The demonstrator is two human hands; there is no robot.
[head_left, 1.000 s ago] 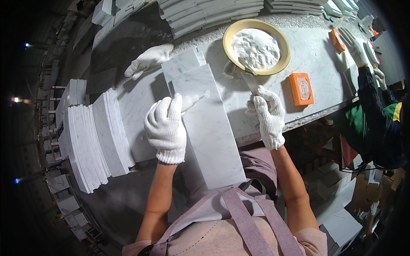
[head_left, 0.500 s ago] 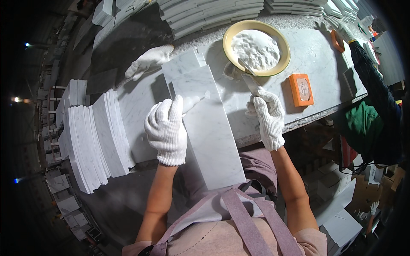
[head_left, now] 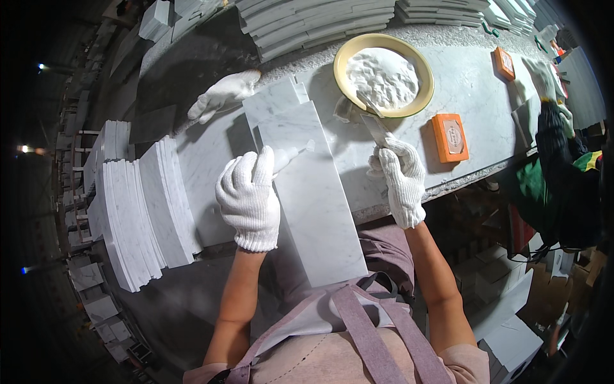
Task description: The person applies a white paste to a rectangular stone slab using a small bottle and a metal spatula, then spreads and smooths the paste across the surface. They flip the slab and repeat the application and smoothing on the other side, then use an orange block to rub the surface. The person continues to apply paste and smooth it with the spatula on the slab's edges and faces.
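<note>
A long grey-veined white marble slab [head_left: 313, 217] lies in front of me, its near end jutting past the table edge toward my apron. My left hand [head_left: 248, 198], in a white knit glove, is closed around a white squeeze bottle [head_left: 283, 157], whose nozzle points right over the slab. A small whitish patch of material [head_left: 309, 146] shows at the nozzle tip. To the right of the slab, my gloved right hand [head_left: 400, 182] grips a flat metal scraper [head_left: 375, 129], blade pointing up toward the bowl; its handle is hidden in the fingers.
A yellow-rimmed bowl [head_left: 339, 70] holds white powder. An orange box [head_left: 450, 138] lies right of it, another orange box [head_left: 504, 63] farther off. A spare glove [head_left: 224, 96] lies left. Stacked slabs stand left [head_left: 144, 211] and behind [head_left: 313, 25]. A co-worker's sleeved arm [head_left: 551, 128] reaches in at right.
My two hands, the bottle and the scraper keep nearly the same places. At right, the co-worker's arm and gloved hand have shifted away from the far orange box, toward the right.
</note>
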